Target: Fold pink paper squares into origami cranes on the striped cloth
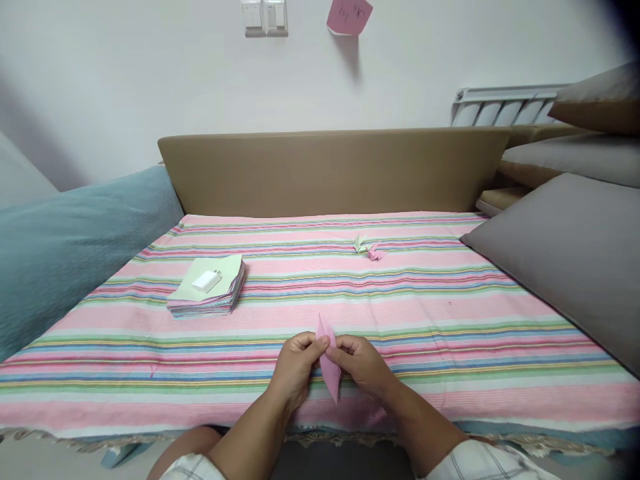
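A narrow folded piece of pink paper (331,380), pointed at its top and bottom, stands between my two hands near the front of the striped cloth (400,313). My left hand (296,367) pinches its left side, thumb on the near face. From the right, my right hand (363,363) grips the other edge between thumb and fingers. Farther back lie two small folded paper figures, a pale green one (359,245) and a pink one (375,253), close beside each other.
At the left, a stack of square paper (233,291) carries a white plug adapter (207,281). A blue cushion (90,233) borders the left side; grey cushions (575,247) are piled at the right. Behind the cloth rises a brown backrest (330,173).
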`<action>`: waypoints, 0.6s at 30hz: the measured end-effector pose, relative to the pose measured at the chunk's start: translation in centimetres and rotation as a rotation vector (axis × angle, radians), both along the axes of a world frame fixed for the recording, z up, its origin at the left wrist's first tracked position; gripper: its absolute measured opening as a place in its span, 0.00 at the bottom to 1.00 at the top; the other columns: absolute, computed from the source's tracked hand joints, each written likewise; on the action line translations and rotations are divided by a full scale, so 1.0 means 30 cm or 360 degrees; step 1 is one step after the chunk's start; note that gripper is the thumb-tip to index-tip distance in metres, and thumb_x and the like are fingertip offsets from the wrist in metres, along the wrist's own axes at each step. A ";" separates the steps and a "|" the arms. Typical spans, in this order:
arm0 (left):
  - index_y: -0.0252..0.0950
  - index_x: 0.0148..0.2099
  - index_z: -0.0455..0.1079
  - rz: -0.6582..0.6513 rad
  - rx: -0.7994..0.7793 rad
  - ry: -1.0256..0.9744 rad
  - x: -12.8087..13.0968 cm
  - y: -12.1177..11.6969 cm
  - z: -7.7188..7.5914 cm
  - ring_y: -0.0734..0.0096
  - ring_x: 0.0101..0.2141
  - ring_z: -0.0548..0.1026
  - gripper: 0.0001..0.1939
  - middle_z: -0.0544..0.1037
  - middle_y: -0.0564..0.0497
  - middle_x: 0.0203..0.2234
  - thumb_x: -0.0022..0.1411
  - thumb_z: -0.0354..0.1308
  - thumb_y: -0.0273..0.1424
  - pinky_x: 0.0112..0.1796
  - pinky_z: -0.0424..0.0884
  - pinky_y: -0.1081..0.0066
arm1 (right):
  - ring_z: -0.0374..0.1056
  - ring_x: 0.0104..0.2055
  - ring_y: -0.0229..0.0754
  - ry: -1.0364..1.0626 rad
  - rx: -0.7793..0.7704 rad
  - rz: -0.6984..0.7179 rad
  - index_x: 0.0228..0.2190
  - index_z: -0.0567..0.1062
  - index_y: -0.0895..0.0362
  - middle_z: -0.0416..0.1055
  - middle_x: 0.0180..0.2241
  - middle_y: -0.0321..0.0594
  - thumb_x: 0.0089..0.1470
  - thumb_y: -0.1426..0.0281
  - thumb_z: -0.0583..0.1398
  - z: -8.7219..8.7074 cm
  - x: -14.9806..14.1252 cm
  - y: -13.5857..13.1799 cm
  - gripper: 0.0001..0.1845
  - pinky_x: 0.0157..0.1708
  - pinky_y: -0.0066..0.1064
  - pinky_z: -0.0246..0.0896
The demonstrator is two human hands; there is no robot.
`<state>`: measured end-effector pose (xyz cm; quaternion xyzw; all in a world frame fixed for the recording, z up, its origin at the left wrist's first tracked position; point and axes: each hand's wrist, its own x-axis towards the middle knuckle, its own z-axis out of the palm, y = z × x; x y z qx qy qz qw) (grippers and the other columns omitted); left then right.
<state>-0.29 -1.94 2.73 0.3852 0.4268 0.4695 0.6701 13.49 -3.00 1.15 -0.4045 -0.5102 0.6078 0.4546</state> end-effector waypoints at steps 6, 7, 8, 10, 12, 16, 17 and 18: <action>0.31 0.24 0.71 0.0122 0.0073 0.0033 -0.002 0.004 0.011 0.79 0.19 0.64 0.16 0.71 0.55 0.17 0.39 0.69 0.38 0.24 0.59 0.77 | 0.54 0.21 0.33 -0.0120 0.0064 -0.0025 0.20 0.72 0.59 0.61 0.18 0.30 0.44 0.58 0.62 -0.004 0.000 0.003 0.16 0.23 0.26 0.48; 0.31 0.22 0.70 0.0123 0.0064 0.0036 -0.003 0.004 0.012 0.79 0.19 0.63 0.16 0.71 0.55 0.16 0.40 0.69 0.38 0.24 0.58 0.77 | 0.54 0.22 0.33 -0.0123 0.0073 -0.0010 0.20 0.72 0.59 0.61 0.18 0.31 0.44 0.58 0.62 -0.001 -0.001 0.002 0.16 0.23 0.26 0.49; 0.31 0.22 0.69 0.0113 0.0060 0.0035 -0.004 0.004 0.013 0.79 0.19 0.63 0.16 0.70 0.55 0.16 0.40 0.69 0.38 0.23 0.58 0.77 | 0.54 0.22 0.33 -0.0117 0.0079 0.0003 0.21 0.72 0.59 0.61 0.18 0.31 0.45 0.58 0.62 0.003 -0.002 0.000 0.16 0.24 0.26 0.49; 0.31 0.22 0.70 0.0071 0.0072 0.0038 -0.007 0.003 0.011 0.79 0.19 0.63 0.15 0.70 0.55 0.15 0.40 0.68 0.38 0.24 0.58 0.77 | 0.54 0.23 0.33 -0.0092 0.0084 0.0019 0.23 0.72 0.59 0.61 0.19 0.31 0.46 0.58 0.62 0.009 -0.004 -0.003 0.15 0.24 0.25 0.49; 0.31 0.23 0.71 0.0029 0.0093 0.0062 -0.009 0.002 0.006 0.78 0.20 0.63 0.15 0.70 0.54 0.16 0.41 0.68 0.38 0.25 0.58 0.76 | 0.53 0.23 0.33 -0.0071 0.0090 0.0008 0.23 0.72 0.59 0.60 0.20 0.31 0.47 0.57 0.61 0.012 -0.006 -0.006 0.16 0.24 0.25 0.48; 0.31 0.22 0.70 0.0007 0.0134 0.0106 -0.013 0.003 0.000 0.79 0.19 0.61 0.16 0.68 0.55 0.15 0.43 0.67 0.39 0.24 0.57 0.76 | 0.50 0.22 0.32 -0.0072 0.0106 -0.0009 0.20 0.69 0.59 0.56 0.18 0.30 0.47 0.56 0.60 0.005 -0.007 -0.009 0.18 0.23 0.25 0.46; 0.31 0.21 0.70 0.0014 0.0148 0.0105 -0.013 0.003 0.001 0.79 0.19 0.61 0.16 0.68 0.56 0.15 0.43 0.67 0.39 0.24 0.57 0.77 | 0.49 0.22 0.32 -0.0069 0.0097 -0.0005 0.19 0.68 0.58 0.55 0.18 0.30 0.47 0.56 0.60 0.002 -0.007 -0.008 0.19 0.22 0.25 0.45; 0.31 0.22 0.70 0.0026 0.0158 0.0102 -0.013 0.003 0.003 0.80 0.19 0.61 0.15 0.68 0.56 0.15 0.44 0.66 0.39 0.24 0.57 0.77 | 0.49 0.22 0.32 -0.0065 0.0085 0.0001 0.19 0.67 0.58 0.55 0.18 0.30 0.47 0.55 0.60 -0.002 -0.007 -0.008 0.19 0.22 0.25 0.45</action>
